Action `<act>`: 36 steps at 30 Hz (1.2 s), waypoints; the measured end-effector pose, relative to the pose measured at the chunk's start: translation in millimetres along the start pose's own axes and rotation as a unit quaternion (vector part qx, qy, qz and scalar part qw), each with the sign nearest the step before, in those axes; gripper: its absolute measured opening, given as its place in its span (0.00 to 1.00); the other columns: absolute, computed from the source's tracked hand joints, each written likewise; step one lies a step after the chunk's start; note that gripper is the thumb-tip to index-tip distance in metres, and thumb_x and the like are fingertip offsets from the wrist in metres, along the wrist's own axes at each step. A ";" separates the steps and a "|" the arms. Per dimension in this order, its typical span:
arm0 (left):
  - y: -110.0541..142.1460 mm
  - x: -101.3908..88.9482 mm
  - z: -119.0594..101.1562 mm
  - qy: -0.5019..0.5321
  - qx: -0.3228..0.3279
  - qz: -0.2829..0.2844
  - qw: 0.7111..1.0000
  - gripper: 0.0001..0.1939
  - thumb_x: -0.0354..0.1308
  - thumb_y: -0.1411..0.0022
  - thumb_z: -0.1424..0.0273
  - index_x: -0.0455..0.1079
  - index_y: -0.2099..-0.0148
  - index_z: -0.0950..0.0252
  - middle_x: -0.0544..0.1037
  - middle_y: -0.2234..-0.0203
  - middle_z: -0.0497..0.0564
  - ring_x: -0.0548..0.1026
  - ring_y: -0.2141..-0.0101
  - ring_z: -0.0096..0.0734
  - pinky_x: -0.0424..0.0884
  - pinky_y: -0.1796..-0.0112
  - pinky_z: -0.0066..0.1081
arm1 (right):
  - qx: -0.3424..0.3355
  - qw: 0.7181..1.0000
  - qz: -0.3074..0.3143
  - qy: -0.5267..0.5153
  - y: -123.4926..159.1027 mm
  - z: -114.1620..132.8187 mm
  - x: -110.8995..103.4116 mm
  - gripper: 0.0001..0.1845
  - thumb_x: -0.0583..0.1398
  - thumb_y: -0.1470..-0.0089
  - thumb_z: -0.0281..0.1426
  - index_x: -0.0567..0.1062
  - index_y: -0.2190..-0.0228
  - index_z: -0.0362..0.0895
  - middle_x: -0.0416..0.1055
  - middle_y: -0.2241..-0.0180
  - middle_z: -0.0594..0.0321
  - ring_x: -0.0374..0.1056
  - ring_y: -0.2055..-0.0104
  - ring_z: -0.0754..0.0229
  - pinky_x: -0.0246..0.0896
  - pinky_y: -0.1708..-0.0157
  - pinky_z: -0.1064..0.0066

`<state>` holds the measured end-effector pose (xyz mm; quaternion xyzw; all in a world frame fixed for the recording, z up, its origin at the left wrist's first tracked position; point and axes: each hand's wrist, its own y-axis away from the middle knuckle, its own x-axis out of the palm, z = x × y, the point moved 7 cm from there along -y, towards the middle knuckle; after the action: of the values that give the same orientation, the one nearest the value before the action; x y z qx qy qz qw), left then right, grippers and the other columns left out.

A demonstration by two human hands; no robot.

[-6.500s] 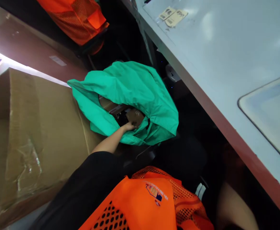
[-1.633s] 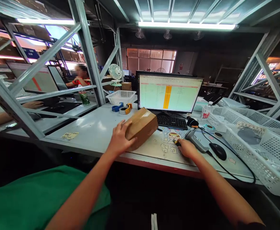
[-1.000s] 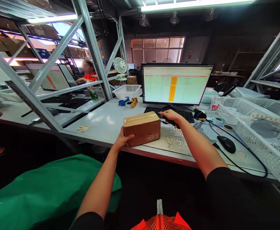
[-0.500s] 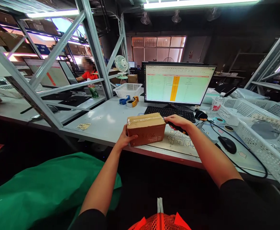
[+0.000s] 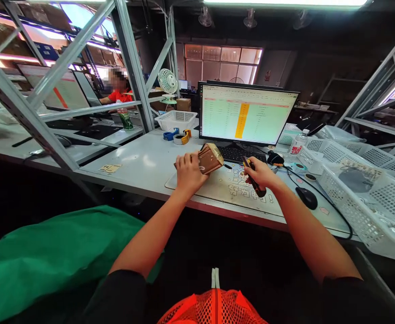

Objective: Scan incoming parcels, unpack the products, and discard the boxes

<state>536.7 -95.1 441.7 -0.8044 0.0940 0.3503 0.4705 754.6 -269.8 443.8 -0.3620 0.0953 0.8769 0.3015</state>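
Observation:
A brown cardboard box (image 5: 209,159) is tilted over the desk in front of the monitor, its taped face turned to the right. My left hand (image 5: 189,173) grips the box from its left side, fingers wrapped over it and covering much of it. To the right of the box, my right hand (image 5: 258,172) is closed around a black and yellow utility knife (image 5: 258,190), held above the printed desk mat (image 5: 217,188). The knife and the box are apart.
Behind the box stand a keyboard (image 5: 240,154) and a monitor (image 5: 246,112). Tape dispensers (image 5: 181,137) lie at the back left. A mouse (image 5: 306,198), its cable and white baskets (image 5: 359,204) are on the right. A co-worker (image 5: 118,92) sits beyond the metal frame (image 5: 133,67).
The box has been turned and tipped, and my left hand has shifted from its lower left corner to over its side. The knife has come away from the box to the right.

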 end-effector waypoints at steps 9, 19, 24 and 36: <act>4.5 34.0 -64.5 -0.068 0.070 0.043 0.994 0.38 0.67 0.46 0.73 0.67 0.32 0.64 0.73 0.45 0.67 0.68 0.45 0.63 0.63 0.44 0.56 | -0.063 0.929 -0.078 0.357 30.0 72.9 30.7 0.25 0.52 0.28 0.33 0.67 0.34 0.43 0.80 0.52 0.43 0.79 0.50 0.39 0.72 0.50 0.55; 15.1 24.7 -46.3 -0.023 0.028 0.027 0.999 0.33 0.64 0.42 0.72 0.69 0.34 0.60 0.73 0.46 0.64 0.68 0.45 0.62 0.62 0.44 0.56 | -0.023 0.915 -0.051 0.400 43.1 57.7 56.1 0.35 0.48 0.30 0.27 0.54 0.25 0.38 0.80 0.51 0.36 0.80 0.50 0.38 0.73 0.52 0.53; 25.9 15.8 -37.0 -0.002 0.003 0.012 1.000 0.33 0.66 0.43 0.72 0.69 0.35 0.58 0.73 0.46 0.64 0.69 0.45 0.62 0.63 0.45 0.55 | -0.031 0.910 -0.043 0.412 57.5 51.1 59.7 0.34 0.48 0.29 0.30 0.56 0.26 0.43 0.81 0.53 0.41 0.80 0.53 0.41 0.73 0.54 0.57; 43.1 -11.8 18.8 0.154 0.022 0.001 0.988 0.46 0.79 0.50 0.55 0.63 0.33 0.57 0.73 0.47 0.57 0.74 0.46 0.52 0.71 0.44 0.47 | -0.228 0.901 -0.046 0.367 71.1 72.5 8.3 0.23 0.52 0.25 0.38 0.74 0.36 0.49 0.80 0.50 0.52 0.76 0.51 0.49 0.66 0.56 0.64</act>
<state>498.4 -105.0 413.7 -0.8384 0.1737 0.2203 0.4673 665.7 -295.0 486.6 -0.7209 -0.0197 0.6649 0.1945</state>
